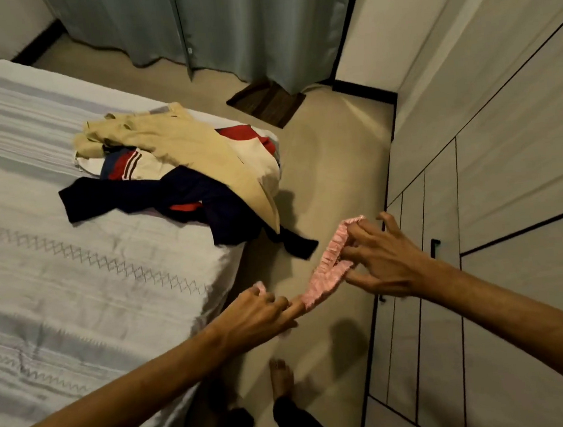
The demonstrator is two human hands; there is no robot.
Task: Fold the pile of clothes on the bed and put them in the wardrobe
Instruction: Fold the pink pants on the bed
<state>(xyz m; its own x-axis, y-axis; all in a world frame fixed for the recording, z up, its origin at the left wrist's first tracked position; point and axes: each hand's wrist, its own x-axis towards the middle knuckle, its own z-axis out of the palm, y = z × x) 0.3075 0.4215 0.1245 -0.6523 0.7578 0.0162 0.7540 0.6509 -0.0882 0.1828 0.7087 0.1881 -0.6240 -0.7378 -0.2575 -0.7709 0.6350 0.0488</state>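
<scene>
Bare forearms and hands (377, 262), no sleeves showing; dark trousers (293, 422), bare foot (282, 378).

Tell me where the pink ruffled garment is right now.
In the head view, the pink ruffled garment is stretched between the left hand and right hand, held above the floor between the bed corner and the wardrobe.

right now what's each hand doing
Left hand: pinches one end of the pink ruffled cloth.
Right hand: fingers curled round the cloth's other end.
</scene>
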